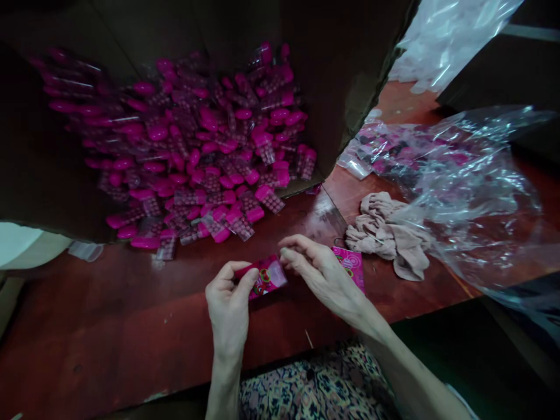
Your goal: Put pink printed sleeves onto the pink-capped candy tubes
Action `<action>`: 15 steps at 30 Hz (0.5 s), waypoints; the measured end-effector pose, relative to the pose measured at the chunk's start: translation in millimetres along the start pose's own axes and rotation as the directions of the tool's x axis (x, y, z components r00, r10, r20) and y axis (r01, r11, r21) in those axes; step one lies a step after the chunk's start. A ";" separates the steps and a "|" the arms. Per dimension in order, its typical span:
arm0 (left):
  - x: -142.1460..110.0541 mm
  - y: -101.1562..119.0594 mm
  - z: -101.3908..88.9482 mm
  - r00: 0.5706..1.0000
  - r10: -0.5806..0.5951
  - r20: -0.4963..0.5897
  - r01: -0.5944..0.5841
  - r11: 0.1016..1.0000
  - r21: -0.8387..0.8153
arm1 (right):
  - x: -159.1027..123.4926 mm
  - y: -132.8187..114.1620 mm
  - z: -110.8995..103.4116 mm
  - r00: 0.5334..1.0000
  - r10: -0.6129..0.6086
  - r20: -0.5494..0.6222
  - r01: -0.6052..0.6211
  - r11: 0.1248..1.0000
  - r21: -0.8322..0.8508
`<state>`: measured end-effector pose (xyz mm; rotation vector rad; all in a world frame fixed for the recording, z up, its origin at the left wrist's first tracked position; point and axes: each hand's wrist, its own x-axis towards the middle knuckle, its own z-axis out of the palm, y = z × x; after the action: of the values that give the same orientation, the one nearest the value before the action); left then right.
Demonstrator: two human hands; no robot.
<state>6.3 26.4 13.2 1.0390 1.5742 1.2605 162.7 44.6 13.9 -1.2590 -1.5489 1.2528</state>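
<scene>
Pink packet (pixel 270 276), near the carton (pixel 341 87): your left hand (pixel 227 303) pinches it; your right hand (pixel 326 277), grip indeterminable. Over-squeezing could crease it.

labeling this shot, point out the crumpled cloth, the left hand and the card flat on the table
crumpled cloth (pixel 377 233), head view, its bunched folds
left hand (pixel 228 303), head view, back of the hand
card (pixel 355 269), head view, its printed face
</scene>
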 end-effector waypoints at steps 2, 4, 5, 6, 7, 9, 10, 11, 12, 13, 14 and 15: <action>-5.2 -5.2 9.4 0.981 -0.102 -0.163 0.061 0.969 -0.240 | -3.2 1.4 12.2 0.992 0.117 -0.054 -0.102 0.970 0.223; -9.7 -7.6 18.1 0.958 -0.172 -0.229 0.067 0.912 -0.405 | -7.5 2.8 27.5 0.982 0.191 -0.017 -0.171 0.914 0.367; -11.7 -7.9 21.4 0.952 -0.194 -0.236 0.069 0.889 -0.453 | -9.2 3.0 34.8 0.978 0.205 -0.031 -0.178 0.907 0.383; -13.5 -7.6 23.6 0.951 -0.210 -0.228 0.077 0.872 -0.483 | -10.3 2.8 40.9 0.977 0.201 -0.076 -0.161 0.920 0.358; -14.9 -7.1 24.3 0.953 -0.221 -0.206 0.093 0.862 -0.498 | -10.7 2.5 45.3 0.974 0.181 -0.139 -0.133 0.945 0.300; -15.8 -5.6 21.1 0.966 -0.219 -0.136 0.131 0.872 -0.472 | -10.0 1.9 48.2 0.962 0.076 -0.262 -0.049 0.993 0.110; -14.9 -4.9 17.5 0.974 -0.195 -0.116 0.130 0.899 -0.419 | -9.2 1.9 47.0 0.958 0.001 -0.287 -0.001 1.000 0.003; -13.2 -4.3 13.1 0.983 -0.151 -0.108 0.107 0.937 -0.333 | -8.4 2.1 44.6 0.956 -0.074 -0.283 0.048 0.994 -0.100; -10.7 -4.0 8.5 0.990 -0.091 -0.104 0.067 0.974 -0.219 | -7.6 2.5 41.6 0.957 -0.143 -0.254 0.096 0.977 -0.191; -7.7 -4.1 4.5 0.995 -0.021 -0.101 0.012 0.996 -0.092 | -7.1 3.0 38.5 0.957 -0.200 -0.209 0.140 0.953 -0.268; -4.4 -4.8 1.5 0.995 0.040 -0.094 -0.039 0.999 0.021 | -6.8 3.3 35.9 0.959 -0.236 -0.159 0.174 0.929 -0.327; -1.1 -6.0 0.1 0.992 0.084 -0.092 -0.075 0.992 0.101 | -6.8 3.5 34.1 0.960 -0.256 -0.110 0.199 0.906 -0.373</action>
<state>6.2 24.5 7.4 1.1270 1.6966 1.3150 132.6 30.6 3.0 -1.3168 -1.8025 0.7229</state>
